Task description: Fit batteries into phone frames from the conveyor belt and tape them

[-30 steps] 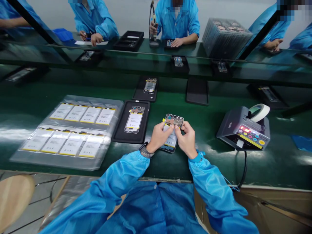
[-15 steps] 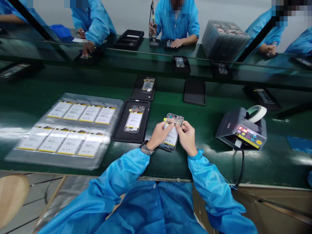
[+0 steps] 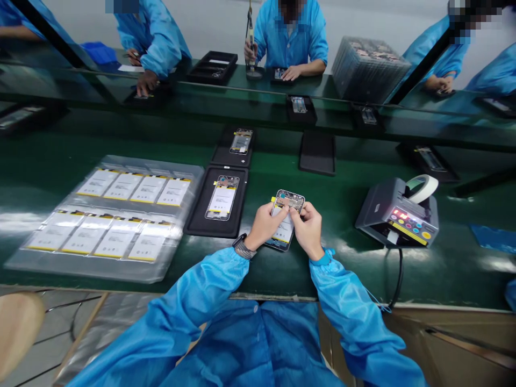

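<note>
An open phone frame (image 3: 287,207) with a white battery in it lies on the green belt, and both my hands grip it. My left hand (image 3: 264,226) curls over its left edge, thumb pressing near the top of the battery. My right hand (image 3: 308,230) closes on its right side, fingertips pinching by the circuit board. Just left sits a black tray (image 3: 201,215) carrying another phone frame (image 3: 222,197) with a battery. Further left, a clear plastic tray (image 3: 48,266) holds two rows of white batteries (image 3: 121,215).
A grey tape dispenser (image 3: 395,215) with a white roll stands at right, its cable dropping over the table edge. More black trays (image 3: 318,153) ride the belt behind. Several people in blue coats work across the bench beside a stack of trays (image 3: 368,67).
My fingers have shifted slightly on the phone frame, which stays in place. The person at far left reached an arm down to a tray.
</note>
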`<state>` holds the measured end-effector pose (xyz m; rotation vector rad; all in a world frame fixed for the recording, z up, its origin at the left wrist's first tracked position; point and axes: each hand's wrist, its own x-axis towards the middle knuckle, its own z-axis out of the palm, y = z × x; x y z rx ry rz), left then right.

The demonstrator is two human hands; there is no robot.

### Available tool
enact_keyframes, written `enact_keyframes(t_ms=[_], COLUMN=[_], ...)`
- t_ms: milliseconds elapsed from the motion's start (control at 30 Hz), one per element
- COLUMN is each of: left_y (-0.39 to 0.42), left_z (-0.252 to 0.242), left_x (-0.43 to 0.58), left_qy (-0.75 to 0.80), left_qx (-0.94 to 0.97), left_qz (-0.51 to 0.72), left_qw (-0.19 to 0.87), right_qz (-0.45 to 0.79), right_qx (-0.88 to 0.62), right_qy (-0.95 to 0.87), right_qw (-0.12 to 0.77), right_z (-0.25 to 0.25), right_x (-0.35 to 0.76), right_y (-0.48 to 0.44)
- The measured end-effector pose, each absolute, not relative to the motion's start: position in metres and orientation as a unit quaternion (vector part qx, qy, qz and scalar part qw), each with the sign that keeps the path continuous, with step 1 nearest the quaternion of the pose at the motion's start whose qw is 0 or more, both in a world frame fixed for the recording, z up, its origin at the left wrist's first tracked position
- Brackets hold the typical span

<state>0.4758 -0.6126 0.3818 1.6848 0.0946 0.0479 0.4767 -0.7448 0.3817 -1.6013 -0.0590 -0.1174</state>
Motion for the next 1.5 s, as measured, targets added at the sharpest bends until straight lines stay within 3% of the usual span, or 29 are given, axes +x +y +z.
enact_keyframes(t_ms=[200, 333, 500, 667, 1000, 1500], left_y=[-0.615, -0.614, -0.608, -0.604, -0.604, -0.605], left_z=[0.374, 0.372, 0.376, 0.378, 0.37, 0.373], left_x=[0.476, 0.478, 0.484, 0.486, 0.485, 0.482], left_qy=[0.054, 0.084, 0.119, 0.125, 0.083, 0.005], left_qx=[0.699, 0.592, 0.46, 0.424, 0.48, 0.532], left_qz=[-0.016, -0.114, -0.223, -0.222, -0.18, -0.149], left_qw=[0.713, 0.793, 0.851, 0.869, 0.854, 0.834], right_qz=[-0.059, -0.035, -0.154, -0.31, -0.257, -0.288], right_qx=[-0.73, -0.745, -0.747, -0.682, -0.686, -0.696], right_qy=[-0.02, -0.016, 0.093, 0.289, 0.318, 0.335], right_qw=[0.68, 0.666, 0.64, 0.597, 0.602, 0.566], right_z=[0.383, 0.39, 0.405, 0.403, 0.4, 0.411], right_x=[0.479, 0.483, 0.459, 0.419, 0.426, 0.432], right_y=[-0.744, -0.748, -0.811, -0.906, -0.937, -0.934])
